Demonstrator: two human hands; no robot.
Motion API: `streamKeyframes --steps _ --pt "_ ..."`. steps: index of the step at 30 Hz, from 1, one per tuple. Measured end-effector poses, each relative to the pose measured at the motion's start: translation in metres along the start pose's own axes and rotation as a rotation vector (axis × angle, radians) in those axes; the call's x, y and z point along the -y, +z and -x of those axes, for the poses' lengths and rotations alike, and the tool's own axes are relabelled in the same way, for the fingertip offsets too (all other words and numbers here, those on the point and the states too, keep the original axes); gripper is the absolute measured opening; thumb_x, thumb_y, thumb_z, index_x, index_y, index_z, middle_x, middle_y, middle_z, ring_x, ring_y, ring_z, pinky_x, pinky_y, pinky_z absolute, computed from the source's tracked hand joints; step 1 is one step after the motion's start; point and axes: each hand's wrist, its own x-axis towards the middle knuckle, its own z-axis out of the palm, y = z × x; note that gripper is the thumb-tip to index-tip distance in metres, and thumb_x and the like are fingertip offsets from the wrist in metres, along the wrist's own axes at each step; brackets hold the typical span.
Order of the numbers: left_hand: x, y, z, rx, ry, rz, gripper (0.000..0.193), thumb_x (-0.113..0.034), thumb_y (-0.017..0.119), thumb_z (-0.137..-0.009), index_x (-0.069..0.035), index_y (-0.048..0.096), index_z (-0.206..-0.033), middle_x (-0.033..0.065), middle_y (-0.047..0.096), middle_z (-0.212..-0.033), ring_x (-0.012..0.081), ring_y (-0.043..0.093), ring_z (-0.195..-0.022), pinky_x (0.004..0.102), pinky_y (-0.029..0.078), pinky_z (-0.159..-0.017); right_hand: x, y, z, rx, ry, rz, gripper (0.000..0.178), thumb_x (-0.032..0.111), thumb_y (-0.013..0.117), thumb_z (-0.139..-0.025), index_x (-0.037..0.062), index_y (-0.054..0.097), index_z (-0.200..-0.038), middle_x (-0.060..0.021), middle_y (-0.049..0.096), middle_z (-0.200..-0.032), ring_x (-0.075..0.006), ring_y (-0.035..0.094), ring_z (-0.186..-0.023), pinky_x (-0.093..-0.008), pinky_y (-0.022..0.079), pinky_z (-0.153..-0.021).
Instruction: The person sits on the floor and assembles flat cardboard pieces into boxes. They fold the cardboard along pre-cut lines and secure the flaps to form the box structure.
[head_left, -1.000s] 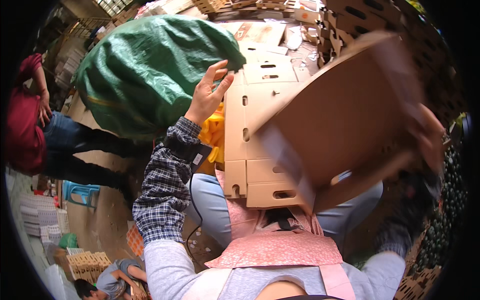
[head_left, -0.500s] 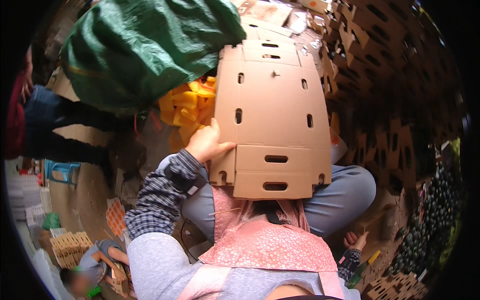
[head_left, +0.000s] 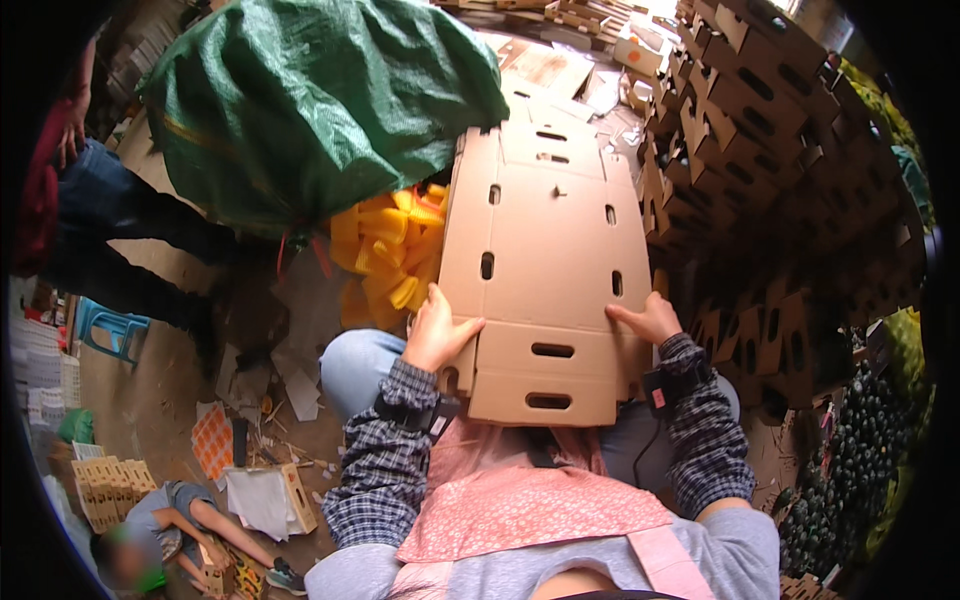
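A flat, die-cut cardboard box blank (head_left: pixel 550 250) with oval hand holes and scored fold lines lies over my lap, stretching away from me. My left hand (head_left: pixel 438 330) grips its left edge, thumb on the top face and the other fingers curled beside and under the edge. On the opposite edge my right hand (head_left: pixel 650 318) holds the blank the same way. A small dark scrap (head_left: pixel 559 191) lies on the cardboard's upper half. What is under the blank is mostly hidden.
Beyond my left hand are a large green woven sack (head_left: pixel 320 110) and yellow strips (head_left: pixel 385 250). Assembled cardboard boxes (head_left: pixel 760 150) are stacked high at right, near a heap of dark green round produce (head_left: pixel 850 460). One person stands at left by a blue stool (head_left: pixel 112 328); another sits lower left.
My right hand has come up from the lower right and taken hold of the blank's right edge. The blank and my left hand now appear slightly lower in view.
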Motion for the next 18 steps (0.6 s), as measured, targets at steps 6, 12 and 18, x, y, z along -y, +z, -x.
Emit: streamKeyframes --steps 6,12,18 --pt "-0.032 -0.022 0.014 -0.005 0.105 -0.099 0.075 -0.038 0.076 -0.071 0.015 0.041 -0.112 0.0327 0.061 -0.097 0.0418 0.062 -0.093 0.0435 0.051 -0.08 0.001 -0.026 0.02 -0.009 -0.002 0.067 0.087 0.06 0.076 -0.063 -0.0156 0.056 -0.103 -0.0293 0.064 -0.097 -0.0362 0.065 -0.092 -0.0389 0.053 -0.081" --pt "-0.067 -0.03 0.039 -0.066 0.224 -0.38 0.059 -0.02 0.078 -0.071 0.007 0.045 -0.11 0.0233 0.062 -0.082 0.0375 0.064 -0.08 0.041 0.052 -0.069 0.02 -0.02 0.047 -0.089 -0.235 0.157 0.047 0.016 0.072 -0.072 -0.0092 0.042 -0.097 -0.0277 0.062 -0.078 -0.0419 0.063 -0.075 -0.0454 0.052 -0.066" --pt "-0.1 -0.012 0.038 0.26 0.563 -0.664 0.095 -0.057 0.068 -0.068 0.011 0.039 -0.127 0.0151 0.059 -0.075 0.03 0.06 -0.068 0.0325 0.049 -0.064 0.04 -0.04 0.057 0.167 -0.668 0.12 0.074 0.024 0.076 -0.069 -0.011 0.038 -0.123 -0.0251 0.061 -0.083 -0.0391 0.062 -0.08 -0.0439 0.051 -0.069"
